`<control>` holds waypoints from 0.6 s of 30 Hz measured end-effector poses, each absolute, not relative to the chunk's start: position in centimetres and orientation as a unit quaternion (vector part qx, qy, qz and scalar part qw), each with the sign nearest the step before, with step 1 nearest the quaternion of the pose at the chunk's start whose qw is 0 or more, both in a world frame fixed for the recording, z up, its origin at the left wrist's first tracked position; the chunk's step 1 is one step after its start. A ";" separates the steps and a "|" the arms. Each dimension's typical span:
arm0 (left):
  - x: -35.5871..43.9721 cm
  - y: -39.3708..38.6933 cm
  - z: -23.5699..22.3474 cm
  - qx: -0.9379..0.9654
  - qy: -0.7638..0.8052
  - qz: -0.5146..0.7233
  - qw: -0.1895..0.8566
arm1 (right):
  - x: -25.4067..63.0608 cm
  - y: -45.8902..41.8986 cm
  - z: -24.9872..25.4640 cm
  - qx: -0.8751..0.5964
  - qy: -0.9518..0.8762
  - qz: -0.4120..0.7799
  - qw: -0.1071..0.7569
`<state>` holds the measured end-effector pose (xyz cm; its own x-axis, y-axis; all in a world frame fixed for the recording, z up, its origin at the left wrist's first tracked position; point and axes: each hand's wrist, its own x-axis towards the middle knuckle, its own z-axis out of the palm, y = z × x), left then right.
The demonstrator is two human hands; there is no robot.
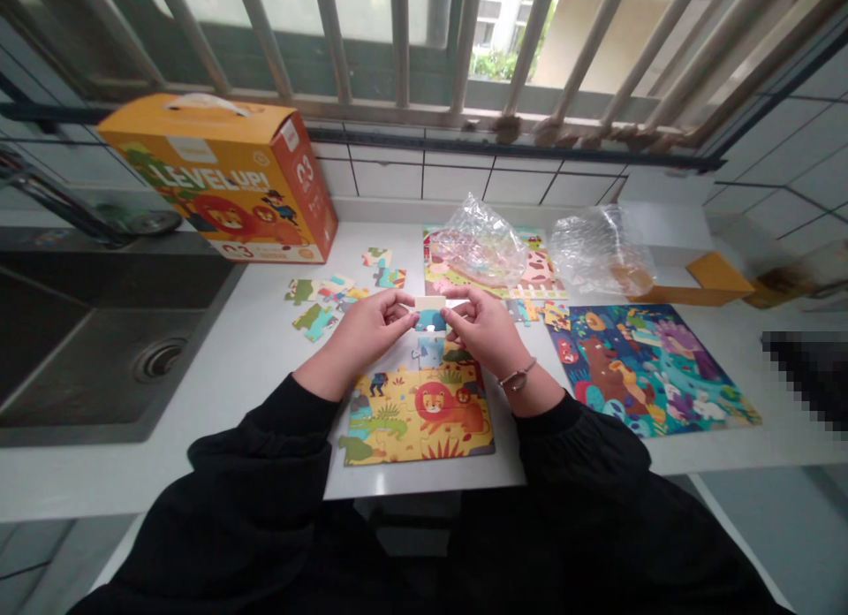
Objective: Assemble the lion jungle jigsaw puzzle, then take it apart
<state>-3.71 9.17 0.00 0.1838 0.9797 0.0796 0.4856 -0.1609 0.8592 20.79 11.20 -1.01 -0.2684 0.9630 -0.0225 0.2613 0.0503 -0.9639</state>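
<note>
Two bare hands meet over the middle of the desk (218,385), the left hand (371,328) and the right hand (488,330) each pinching one side of a cream-and-teal puzzle piece (430,317) between thumb and fingers. The piece sits just beyond the far edge of a partly joined lion puzzle (397,412), near a pale blue piece (431,353) at that edge; whether it touches the desk or its neighbour cannot be told. A bracelet (517,375) circles the right wrist, and both arms are in black sleeves (265,447).

Loose pieces (314,320) lie scattered beyond the left forearm, in front of an orange "LEVEL UP!" box (229,186) that stands beside the sink (79,359). Beyond the hands is a farm picture (540,269), partly covered by a crumpled clear bag (482,244). A second clear bag (596,248) lies to its right, against an open white-and-orange carton (689,290). Nearer, on the right, lies a dark blue animal puzzle (669,368).
</note>
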 end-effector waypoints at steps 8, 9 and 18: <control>-4.8 9.2 0.3 0.764 0.564 0.240 0.202 | 20.9 11.3 -1.7 -0.505 -0.681 0.412 0.335; -5.1 9.3 0.3 0.774 0.559 0.230 0.188 | 20.9 11.3 -1.8 -0.505 -0.681 0.413 0.332; -6.1 9.4 0.0 0.809 0.547 0.186 0.107 | 20.9 11.0 -1.6 -0.502 -0.691 0.411 0.319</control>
